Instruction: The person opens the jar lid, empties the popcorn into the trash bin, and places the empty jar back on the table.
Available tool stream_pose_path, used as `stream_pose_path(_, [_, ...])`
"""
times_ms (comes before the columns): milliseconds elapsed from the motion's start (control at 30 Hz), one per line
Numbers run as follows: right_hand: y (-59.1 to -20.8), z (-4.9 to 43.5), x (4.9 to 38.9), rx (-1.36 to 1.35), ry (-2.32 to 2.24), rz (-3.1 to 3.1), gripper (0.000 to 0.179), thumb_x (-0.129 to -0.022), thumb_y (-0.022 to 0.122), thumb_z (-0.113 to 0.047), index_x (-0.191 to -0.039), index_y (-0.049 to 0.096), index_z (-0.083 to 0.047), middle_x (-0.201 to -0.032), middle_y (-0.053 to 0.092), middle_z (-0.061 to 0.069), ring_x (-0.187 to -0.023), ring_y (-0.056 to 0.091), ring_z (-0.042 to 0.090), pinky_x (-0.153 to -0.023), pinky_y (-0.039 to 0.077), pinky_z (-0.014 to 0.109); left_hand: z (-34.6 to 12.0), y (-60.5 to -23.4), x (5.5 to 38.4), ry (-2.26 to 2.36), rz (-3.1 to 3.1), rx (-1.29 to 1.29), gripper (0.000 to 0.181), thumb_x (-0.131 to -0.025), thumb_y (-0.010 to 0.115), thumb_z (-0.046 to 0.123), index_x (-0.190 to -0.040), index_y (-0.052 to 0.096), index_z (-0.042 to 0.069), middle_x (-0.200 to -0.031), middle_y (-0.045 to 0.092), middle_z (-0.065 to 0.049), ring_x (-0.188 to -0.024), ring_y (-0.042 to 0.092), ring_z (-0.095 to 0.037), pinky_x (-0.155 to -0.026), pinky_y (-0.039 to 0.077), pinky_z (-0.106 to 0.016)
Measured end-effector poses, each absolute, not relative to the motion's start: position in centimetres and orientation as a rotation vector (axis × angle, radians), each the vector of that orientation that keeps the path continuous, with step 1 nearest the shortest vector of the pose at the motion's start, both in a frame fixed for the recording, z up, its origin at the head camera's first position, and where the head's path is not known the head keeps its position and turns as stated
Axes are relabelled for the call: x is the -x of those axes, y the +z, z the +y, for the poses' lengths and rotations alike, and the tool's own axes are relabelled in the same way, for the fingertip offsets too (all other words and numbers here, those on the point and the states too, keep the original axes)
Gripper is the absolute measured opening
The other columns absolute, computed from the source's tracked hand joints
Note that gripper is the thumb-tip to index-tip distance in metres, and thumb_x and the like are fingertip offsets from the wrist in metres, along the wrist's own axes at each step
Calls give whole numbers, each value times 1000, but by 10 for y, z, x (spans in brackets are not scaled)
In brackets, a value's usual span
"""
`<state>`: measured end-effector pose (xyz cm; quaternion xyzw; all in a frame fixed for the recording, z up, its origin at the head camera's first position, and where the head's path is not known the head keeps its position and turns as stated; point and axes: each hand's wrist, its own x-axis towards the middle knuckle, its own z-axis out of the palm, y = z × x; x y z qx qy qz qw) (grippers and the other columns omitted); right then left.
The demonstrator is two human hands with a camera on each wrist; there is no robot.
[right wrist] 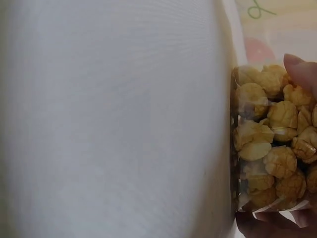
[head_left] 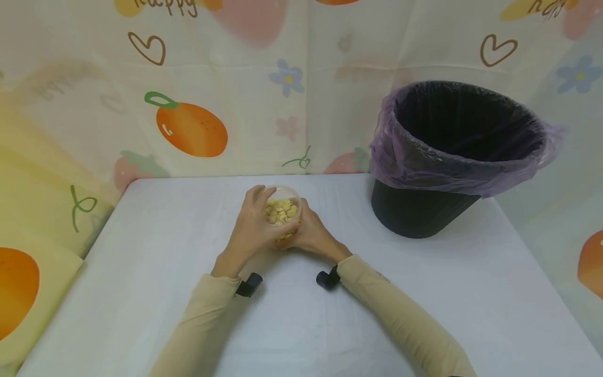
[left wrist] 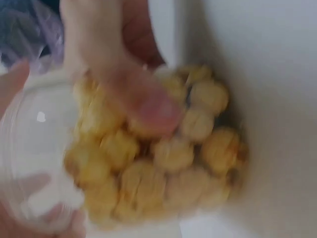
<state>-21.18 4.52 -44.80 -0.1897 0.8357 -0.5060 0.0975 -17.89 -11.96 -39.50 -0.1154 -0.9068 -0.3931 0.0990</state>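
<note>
Caramel-coloured popcorn (head_left: 281, 211) fills the lower part of a clear plastic jar (left wrist: 54, 126). Both hands hold this jar low over the middle of the table. My left hand (head_left: 249, 225) grips around its upper part, with fingers at the rim. Around the lower body curls my right hand (head_left: 313, 233), its thumb (left wrist: 156, 111) pressed across the wall in the left wrist view. At the right edge of the right wrist view, popcorn (right wrist: 280, 129) shows through the jar wall between thumb and fingers. Part of the jar is hidden behind the hands.
A black bin (head_left: 410, 209) lined with a purple plastic bag (head_left: 424, 162) stands at the back right of the white table (head_left: 292, 324). A fruit-patterned curtain (head_left: 330, 104) hangs behind the table. A small black camera (head_left: 249, 285) is strapped at the left wrist, another camera (head_left: 328, 279) at the right.
</note>
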Motion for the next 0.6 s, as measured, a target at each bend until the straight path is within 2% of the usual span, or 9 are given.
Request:
stream_pose_path(133, [-448,45,212,555,-1493,2466,114,-61,96,-32,-149,25,-10,-145,46,9,-132,48,22,-110,43,44,-135,-390,185,-1264,-2782,433,92,-72,88,42,-147,45,11,-155,31,-15,-136,41,-38,-110,39,-59])
stream_pose_path(333, [-448,46,213,559,-1475,2470,116,-59,97,-30,-148,26,-10,-141,49,9,-129,50,22,-110,43,44,-152,-394,199,-1423,-2789,597,98,-68,92,31,-150,41,16,-158,31,-7,-145,33,-32,-117,31,-58])
stream_pose_path(467, [-449,47,214,580,-1474,2458,115,-59,97,-29,-148,25,-11,-140,50,7,-127,51,21,-109,43,43,-155,-400,202,-1619,-2730,629,105,-66,93,25,-152,34,16,-160,32,-6,-148,30,-34,-120,27,-53])
stream_pose_path(600, [-449,48,214,586,-1480,2458,114,-61,96,-29,-148,25,-11,-141,49,8,-128,50,21,-110,43,42,-153,-406,202,-1731,-2679,577,104,-68,92,24,-153,32,16,-159,33,-8,-148,28,-40,-120,25,-56])
